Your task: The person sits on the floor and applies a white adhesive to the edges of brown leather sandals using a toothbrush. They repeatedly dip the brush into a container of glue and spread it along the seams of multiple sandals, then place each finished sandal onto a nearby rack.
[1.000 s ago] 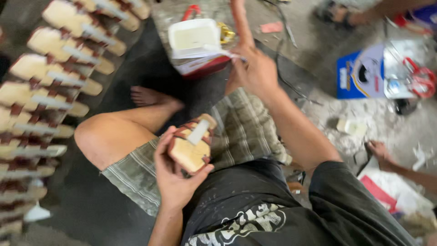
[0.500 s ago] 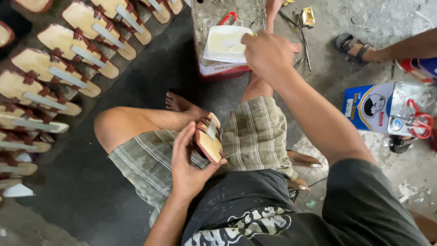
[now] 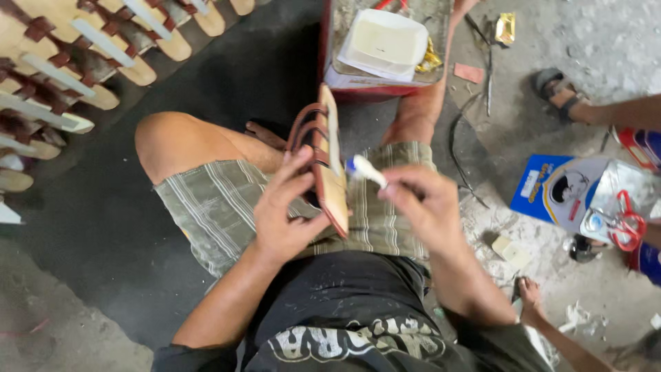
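Observation:
My left hand [image 3: 286, 213] grips a tan sandal [image 3: 329, 162] with brown straps, held on edge over my lap, its sole side facing right. My right hand [image 3: 423, 207] pinches a small white applicator with a blue tip [image 3: 363, 169], and that tip touches or nearly touches the sandal's sole. I sit with bare legs in striped shorts [image 3: 220, 207] and a black printed shirt.
A red box [image 3: 334, 69] holding a white tub [image 3: 384, 43] stands ahead by my foot. Rows of finished sandals [image 3: 82, 62] lie at the upper left. A blue and white can [image 3: 564, 193] with red scissors [image 3: 623, 220] sits right. Other people's feet [image 3: 561, 93] show right.
My right hand has come back from the white tub to the sandal, carrying the applicator. My left hand has raised and turned the sandal on edge.

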